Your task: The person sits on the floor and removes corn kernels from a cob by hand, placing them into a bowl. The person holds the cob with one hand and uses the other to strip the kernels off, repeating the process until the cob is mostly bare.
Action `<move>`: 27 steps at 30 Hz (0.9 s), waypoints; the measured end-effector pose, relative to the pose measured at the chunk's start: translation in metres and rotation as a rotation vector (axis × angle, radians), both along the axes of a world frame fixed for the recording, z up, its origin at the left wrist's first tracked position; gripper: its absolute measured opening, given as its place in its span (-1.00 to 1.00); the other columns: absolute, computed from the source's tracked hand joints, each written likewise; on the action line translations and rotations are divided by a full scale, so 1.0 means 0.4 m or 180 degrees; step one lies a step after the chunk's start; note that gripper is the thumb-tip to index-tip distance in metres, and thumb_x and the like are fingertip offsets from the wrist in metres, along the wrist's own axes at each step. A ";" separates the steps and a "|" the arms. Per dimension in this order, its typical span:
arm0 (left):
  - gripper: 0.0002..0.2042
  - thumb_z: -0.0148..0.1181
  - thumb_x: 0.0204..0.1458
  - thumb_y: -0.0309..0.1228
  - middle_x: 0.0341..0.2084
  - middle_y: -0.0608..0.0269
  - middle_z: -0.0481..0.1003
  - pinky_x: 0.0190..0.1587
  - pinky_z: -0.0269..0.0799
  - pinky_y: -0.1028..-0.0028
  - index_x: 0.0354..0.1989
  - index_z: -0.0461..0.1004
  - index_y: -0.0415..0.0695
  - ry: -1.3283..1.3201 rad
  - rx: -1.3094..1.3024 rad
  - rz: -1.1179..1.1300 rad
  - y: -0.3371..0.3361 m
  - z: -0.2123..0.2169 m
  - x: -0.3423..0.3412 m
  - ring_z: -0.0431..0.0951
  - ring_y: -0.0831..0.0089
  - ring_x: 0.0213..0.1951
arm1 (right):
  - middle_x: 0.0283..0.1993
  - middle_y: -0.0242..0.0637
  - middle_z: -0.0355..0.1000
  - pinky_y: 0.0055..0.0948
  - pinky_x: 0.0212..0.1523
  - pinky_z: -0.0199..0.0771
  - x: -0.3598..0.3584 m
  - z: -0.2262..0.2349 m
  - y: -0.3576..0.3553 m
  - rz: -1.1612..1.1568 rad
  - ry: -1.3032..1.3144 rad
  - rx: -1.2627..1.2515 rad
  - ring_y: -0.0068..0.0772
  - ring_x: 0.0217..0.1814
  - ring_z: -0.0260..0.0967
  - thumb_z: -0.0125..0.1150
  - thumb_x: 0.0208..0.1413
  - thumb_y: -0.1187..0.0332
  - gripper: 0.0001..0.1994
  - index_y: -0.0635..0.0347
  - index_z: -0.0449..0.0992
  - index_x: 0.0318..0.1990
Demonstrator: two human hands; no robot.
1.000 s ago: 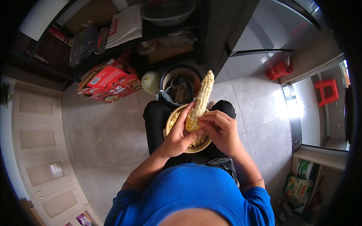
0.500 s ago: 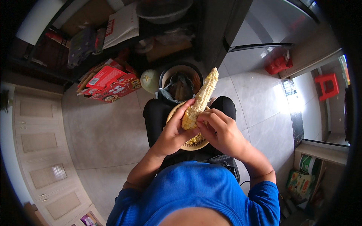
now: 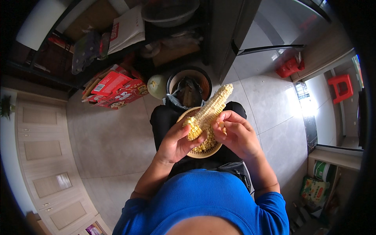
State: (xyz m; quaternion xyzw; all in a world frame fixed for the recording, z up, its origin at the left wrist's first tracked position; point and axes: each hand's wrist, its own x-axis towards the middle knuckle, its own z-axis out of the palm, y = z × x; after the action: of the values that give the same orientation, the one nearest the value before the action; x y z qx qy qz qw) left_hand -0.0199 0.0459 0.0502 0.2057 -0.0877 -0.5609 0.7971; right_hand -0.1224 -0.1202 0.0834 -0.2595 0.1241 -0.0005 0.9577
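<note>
A corn cob [image 3: 213,106] lies slanted over the basket, its far part stripped pale and yellow kernels left on the near end. My left hand [image 3: 172,144] is closed around that near end, thumb on one side and fingers on the other. Just right of the cob, my right hand [image 3: 239,134] has curled fingers, with what look like a few pale kernels between them. Below both hands a round yellow basket [image 3: 200,156] sits on my lap. Loose corn kernels [image 3: 206,145] lie inside it, partly hidden by the cob and hands.
Beyond my knees stands a bin [image 3: 208,81] with a dark liner. Left of it are a pale green round melon [image 3: 157,87] and red cardboard boxes [image 3: 117,92] beneath a dark shelf. A red stool [image 3: 340,88] stands far right, and wooden cabinets [image 3: 41,150] line the left.
The cob's tip has dropped toward me and tilted further right. My right hand has come off the cob's near end and moved slightly right, its fingers turned up.
</note>
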 end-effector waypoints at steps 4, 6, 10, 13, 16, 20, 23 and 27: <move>-0.49 0.02 0.01 -0.37 -0.08 0.11 0.29 -0.12 0.37 0.52 0.13 0.05 -0.27 0.0034 0.0440 0.0314 -0.002 0.023 -0.004 0.40 0.39 -0.19 | -0.27 -0.34 0.33 -0.66 -0.25 0.25 -0.008 0.005 -0.024 -0.0091 -0.0007 -0.0791 -0.64 -0.32 0.23 -0.05 0.08 0.52 -0.89 0.27 0.31 -0.23; -0.47 0.04 -0.02 -0.41 -0.07 0.11 0.29 -0.11 0.35 0.53 0.13 0.05 -0.28 -0.0767 0.0781 0.0618 -0.008 0.026 -0.010 0.39 0.43 -0.16 | -0.37 -0.44 0.31 -0.71 -0.36 0.22 -0.011 -0.001 -0.021 -0.0671 0.0053 -0.2254 -0.71 -0.37 0.21 0.02 0.05 0.53 -0.89 0.28 0.33 -0.25; -0.47 0.09 -0.05 -0.51 -0.01 0.14 0.25 -0.03 0.29 0.51 0.12 0.07 -0.30 -0.2291 0.1184 0.0781 -0.003 0.017 -0.008 0.32 0.50 -0.05 | -0.50 -0.44 0.27 -0.72 -0.52 0.20 -0.015 0.028 0.010 -0.0442 -0.0040 -0.4070 -0.75 -0.53 0.18 0.06 -0.03 0.60 -0.81 0.31 0.40 -0.20; -0.48 0.08 0.01 -0.47 0.02 0.09 0.25 0.07 0.20 0.49 0.14 0.06 -0.32 -0.2846 0.0940 0.0879 -0.014 0.011 -0.008 0.29 0.46 0.02 | -0.52 -0.32 0.38 -0.66 -0.49 0.30 0.005 0.011 0.048 -0.0354 -0.0048 -0.3827 -0.68 -0.55 0.25 0.18 -0.05 0.51 -0.73 0.28 0.42 -0.14; -0.52 0.02 0.06 -0.47 0.06 0.05 0.21 0.13 0.12 0.44 0.14 0.05 -0.32 -0.2207 0.1012 0.0751 -0.017 0.012 -0.030 0.24 0.39 0.08 | -0.33 -0.31 0.45 -0.66 -0.28 0.39 0.010 -0.014 0.058 -0.0196 -0.0026 -0.3641 -0.65 -0.31 0.37 0.13 0.03 0.51 -0.73 0.37 0.37 -0.09; -0.51 0.00 0.08 -0.43 0.06 0.05 0.21 0.12 0.14 0.43 0.15 0.03 -0.32 -0.2102 0.0992 0.0843 -0.015 -0.005 -0.043 0.25 0.37 0.07 | -0.32 -0.28 0.45 -0.63 -0.28 0.42 0.016 -0.038 0.069 -0.0334 -0.0061 -0.2798 -0.59 -0.32 0.40 0.12 0.03 0.51 -0.75 0.39 0.39 -0.12; -0.51 -0.03 0.10 -0.40 0.05 0.06 0.21 0.11 0.15 0.43 0.16 0.01 -0.31 -0.1931 0.0923 0.0839 -0.012 -0.012 -0.049 0.25 0.37 0.07 | -0.34 -0.25 0.45 -0.62 -0.31 0.43 0.019 -0.044 0.070 -0.0339 -0.0032 -0.2705 -0.56 -0.36 0.41 0.10 0.05 0.51 -0.78 0.41 0.40 -0.15; -0.53 -0.06 0.12 -0.38 0.06 0.08 0.20 0.11 0.13 0.49 0.17 0.03 -0.31 -0.1868 0.0935 0.0895 -0.016 -0.018 -0.054 0.24 0.43 0.07 | -0.39 -0.23 0.46 -0.60 -0.36 0.43 0.024 -0.050 0.070 -0.0495 -0.0070 -0.3017 -0.55 -0.40 0.42 0.10 0.04 0.51 -0.82 0.39 0.42 -0.19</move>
State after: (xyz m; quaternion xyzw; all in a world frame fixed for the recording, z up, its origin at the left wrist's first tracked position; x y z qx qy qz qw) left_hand -0.0416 0.0397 0.0429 0.4805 -0.2023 -0.3694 0.7693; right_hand -0.1128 -0.0921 0.0633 -0.6575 0.1191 -0.1314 0.7323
